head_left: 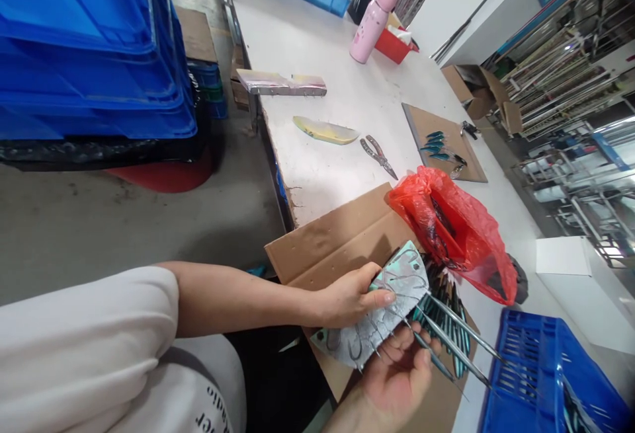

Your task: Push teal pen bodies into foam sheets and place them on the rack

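My left hand [350, 297] grips a curved, paint-stained board [391, 307] with wire hooks on it, thumb on top. Under the board's lower edge my right hand [397, 377] lies palm up, fingers curled round several thin metal rods [456, 337] with teal ends. The rods point right toward a blue crate. Both hands hover over a brown cardboard sheet [337, 238] at the table's near edge.
A red plastic bag [461, 235] of dark parts lies just right of the board. Pliers [380, 155], a yellow curved piece [325, 131], a pink bottle [374, 16] and a second cardboard [444, 142] sit farther along the white table [322, 43]. Blue crates [540, 373] stand at lower right and stacked at left.
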`<state>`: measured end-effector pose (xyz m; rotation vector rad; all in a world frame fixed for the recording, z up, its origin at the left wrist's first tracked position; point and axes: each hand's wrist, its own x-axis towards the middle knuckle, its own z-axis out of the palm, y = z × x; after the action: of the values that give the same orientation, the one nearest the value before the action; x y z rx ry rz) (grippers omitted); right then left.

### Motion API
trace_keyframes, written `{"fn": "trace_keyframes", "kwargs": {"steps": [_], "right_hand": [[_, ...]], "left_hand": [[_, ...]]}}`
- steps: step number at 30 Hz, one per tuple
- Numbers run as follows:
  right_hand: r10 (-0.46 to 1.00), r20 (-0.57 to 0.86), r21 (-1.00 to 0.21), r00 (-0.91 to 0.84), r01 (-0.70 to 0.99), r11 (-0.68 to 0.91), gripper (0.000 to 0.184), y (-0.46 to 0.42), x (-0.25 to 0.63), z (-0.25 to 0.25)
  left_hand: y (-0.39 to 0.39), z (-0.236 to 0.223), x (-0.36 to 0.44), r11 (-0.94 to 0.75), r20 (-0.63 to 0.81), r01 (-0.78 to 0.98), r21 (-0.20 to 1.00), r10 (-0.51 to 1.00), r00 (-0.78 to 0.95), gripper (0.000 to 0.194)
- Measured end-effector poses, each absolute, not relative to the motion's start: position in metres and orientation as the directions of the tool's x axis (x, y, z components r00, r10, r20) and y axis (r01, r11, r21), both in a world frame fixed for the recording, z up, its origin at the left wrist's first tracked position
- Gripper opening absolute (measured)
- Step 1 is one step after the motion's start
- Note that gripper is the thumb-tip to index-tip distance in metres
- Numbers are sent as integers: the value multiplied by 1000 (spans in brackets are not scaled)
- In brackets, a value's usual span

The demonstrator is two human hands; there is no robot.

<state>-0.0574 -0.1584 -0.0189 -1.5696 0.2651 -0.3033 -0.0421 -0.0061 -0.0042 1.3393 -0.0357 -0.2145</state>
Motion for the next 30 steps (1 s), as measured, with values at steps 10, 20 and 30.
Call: {"fn": "trace_keyframes", "kwargs": {"steps": [10, 20, 30], "right_hand": [[-509, -26, -986, 860, 62, 155, 20, -150, -57, -13], [-545, 36, -995, 838, 84, 63, 28, -139, -66, -4], [-590, -26, -972, 807, 118, 204, 25, -134, -64, 3]], "left_hand": [[-7, -8, -42, 205, -68, 101, 974, -164, 984, 37], [-6, -6, -43, 137, -62, 83, 987, -149, 987, 33], [-6, -5, -42, 103, -55, 70, 992, -142, 988, 30]]}}
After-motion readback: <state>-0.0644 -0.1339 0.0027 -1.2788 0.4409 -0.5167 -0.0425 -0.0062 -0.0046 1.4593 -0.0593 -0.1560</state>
